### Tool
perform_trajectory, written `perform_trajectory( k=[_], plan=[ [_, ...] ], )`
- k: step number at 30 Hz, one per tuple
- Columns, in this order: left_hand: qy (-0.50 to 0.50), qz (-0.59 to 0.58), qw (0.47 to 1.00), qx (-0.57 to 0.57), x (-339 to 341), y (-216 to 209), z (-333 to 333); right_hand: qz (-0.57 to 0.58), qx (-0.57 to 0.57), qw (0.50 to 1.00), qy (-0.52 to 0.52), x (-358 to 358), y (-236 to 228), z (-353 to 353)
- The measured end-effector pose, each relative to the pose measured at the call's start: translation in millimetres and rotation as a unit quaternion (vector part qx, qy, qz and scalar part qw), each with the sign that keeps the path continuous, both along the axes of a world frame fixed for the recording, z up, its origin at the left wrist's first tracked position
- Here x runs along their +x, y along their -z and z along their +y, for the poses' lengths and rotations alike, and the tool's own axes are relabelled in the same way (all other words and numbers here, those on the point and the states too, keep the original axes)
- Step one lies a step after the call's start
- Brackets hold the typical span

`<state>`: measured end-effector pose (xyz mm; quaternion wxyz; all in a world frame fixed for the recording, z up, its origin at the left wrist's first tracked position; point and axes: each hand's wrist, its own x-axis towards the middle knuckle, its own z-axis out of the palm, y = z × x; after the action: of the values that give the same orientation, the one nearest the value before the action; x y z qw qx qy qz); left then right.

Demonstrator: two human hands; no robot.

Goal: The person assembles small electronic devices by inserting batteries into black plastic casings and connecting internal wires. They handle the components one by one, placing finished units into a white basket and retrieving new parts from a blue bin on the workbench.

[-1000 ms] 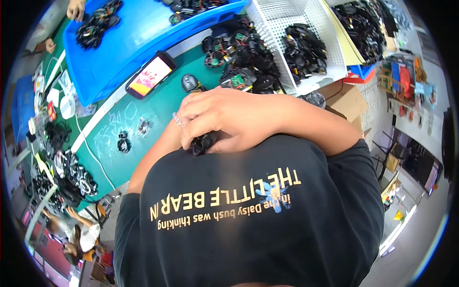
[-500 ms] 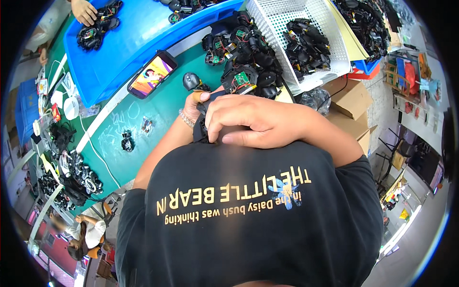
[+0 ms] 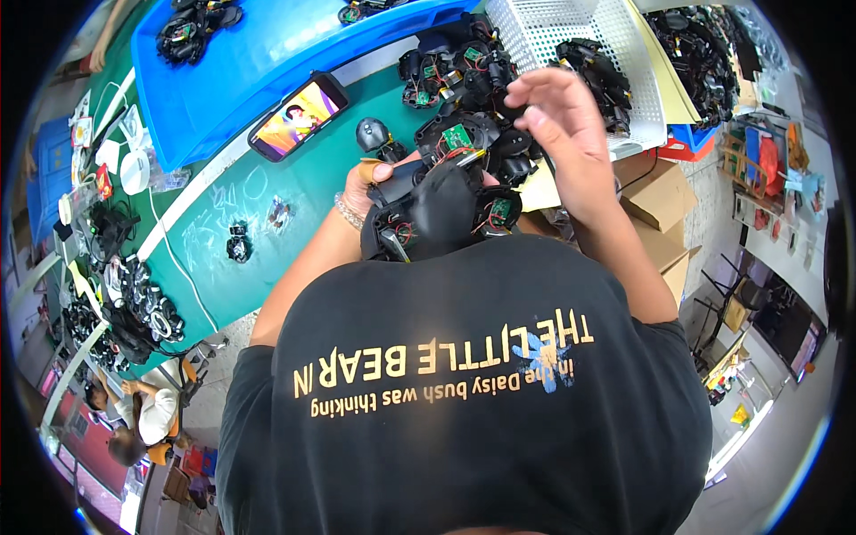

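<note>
My left hand point(image 3: 358, 192), with a tan cover on its thumb, is closed on the edge of a black plastic housing point(image 3: 441, 205) close to my shirt. Beside this housing, small green circuit boards and thin red wires show. Most of my left fingers are hidden beneath the black parts. My right hand point(image 3: 575, 134) is raised off to the right with its fingers apart and nothing visible in them. It hovers between a heap of black housings point(image 3: 455, 138) and a white basket. A rounded black part point(image 3: 374, 135) lies on the table just beyond my left thumb.
A phone point(image 3: 299, 116) with a lit screen leans by a blue tray point(image 3: 214, 107). The white perforated basket point(image 3: 649, 120) holds black parts. A small black piece point(image 3: 238, 242) lies on the green table point(image 3: 201, 276). Cardboard boxes point(image 3: 655, 201) stand at right. People sit at lower left.
My right hand has left the black parts near my shirt and moved up and right, its fingers opening. The housing at my left hand now shows. The other person's hand has left the blue tray.
</note>
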<state>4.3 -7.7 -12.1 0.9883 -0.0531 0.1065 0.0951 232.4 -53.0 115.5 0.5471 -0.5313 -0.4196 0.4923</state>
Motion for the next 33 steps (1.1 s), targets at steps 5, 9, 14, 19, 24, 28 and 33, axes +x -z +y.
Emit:
perform_trajectory(
  k=[5,9,14,19,24,28,33],
  plan=[
    [0.016,0.032,0.998,0.049,-11,-19,11,0.102,-0.162,0.963,-0.187,-6,32,-25],
    [0.019,0.076,0.996,0.047,-12,-45,10,0.012,-0.15,0.969,-0.198,-21,33,-22],
    [0.053,0.169,0.97,0.166,-11,-54,19,0.064,-0.158,0.967,-0.192,-37,46,-16],
    [-0.005,0.212,0.971,0.114,-22,-50,11,0.189,-0.239,0.946,-0.109,-49,55,-16],
    [-0.107,0.136,0.984,0.031,-35,-34,-2,0.366,-0.256,0.891,-0.086,-42,63,-23],
    [-0.116,0.158,0.98,0.037,-35,-38,-2,0.449,-0.228,0.857,-0.106,-37,71,-20],
    [-0.096,0.08,0.992,0.019,-30,-34,-8,0.585,-0.267,0.763,-0.066,-37,68,-20]
  ],
)
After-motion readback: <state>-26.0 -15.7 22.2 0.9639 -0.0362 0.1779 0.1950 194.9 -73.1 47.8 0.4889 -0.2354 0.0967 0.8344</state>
